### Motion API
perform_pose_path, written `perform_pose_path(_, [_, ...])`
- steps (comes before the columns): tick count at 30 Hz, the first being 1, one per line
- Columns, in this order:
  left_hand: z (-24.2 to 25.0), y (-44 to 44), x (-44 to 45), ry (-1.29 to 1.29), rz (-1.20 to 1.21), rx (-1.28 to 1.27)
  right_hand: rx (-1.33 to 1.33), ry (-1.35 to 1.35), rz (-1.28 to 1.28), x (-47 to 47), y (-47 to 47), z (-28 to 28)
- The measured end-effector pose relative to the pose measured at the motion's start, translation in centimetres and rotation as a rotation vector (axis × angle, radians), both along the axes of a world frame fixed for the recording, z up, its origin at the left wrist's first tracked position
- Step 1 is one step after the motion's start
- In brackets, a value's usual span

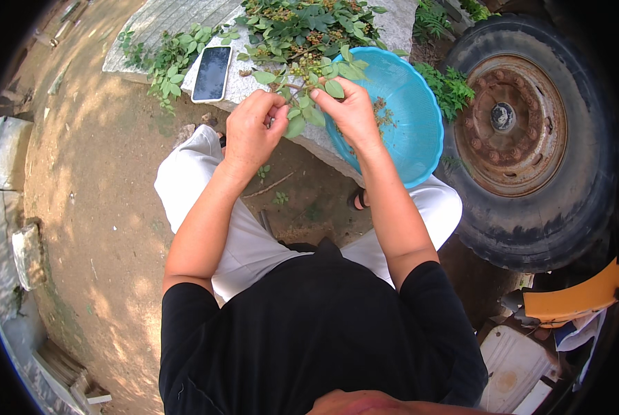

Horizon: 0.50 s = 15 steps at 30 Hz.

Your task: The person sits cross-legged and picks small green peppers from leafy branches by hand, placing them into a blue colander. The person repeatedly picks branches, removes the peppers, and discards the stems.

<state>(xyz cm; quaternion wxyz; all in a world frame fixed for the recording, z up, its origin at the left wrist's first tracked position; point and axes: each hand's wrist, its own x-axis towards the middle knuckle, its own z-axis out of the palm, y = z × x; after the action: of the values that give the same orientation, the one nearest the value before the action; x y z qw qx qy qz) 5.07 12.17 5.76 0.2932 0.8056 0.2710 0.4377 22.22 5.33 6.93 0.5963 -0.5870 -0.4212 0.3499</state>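
A leafy sprig (309, 115) with a cluster of small green berries is held up between my two hands, over the near edge of a stone slab (309, 137). Its lower stem and leaves meet the curled fingers of my left hand (255, 129). My right hand (348, 111) pinches the sprig between thumb and forefinger just below the berries, partly in front of a turquoise plastic colander (413, 114). Small brownish berry bits (384, 115) lie inside the colander. Behind the sprig, a heap of cut branches (309, 26) with green leaves and reddish-brown berry clusters rests on the slab.
A smartphone (212, 74) lies on the slab, left of the heap, beside more leafy stems (177, 57). At the right stands a large tyre on a rusty wheel (512, 119). Bare earth (97, 207) stretches left, with a stone block (29, 257) near the wall.
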Motion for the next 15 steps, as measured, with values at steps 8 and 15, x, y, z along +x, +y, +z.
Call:
perform_pose_path(8, [-0.5, 0.0, 0.0, 0.007, -0.003, 0.051, 0.028, -0.128, -0.057, -0.1, 0.3, -1.2])
perform_pose_path(15, [0.0, -0.3, 0.2, 0.048, 0.010, 0.081, 0.120, -0.418, -0.197, -0.9, 0.7, -1.4])
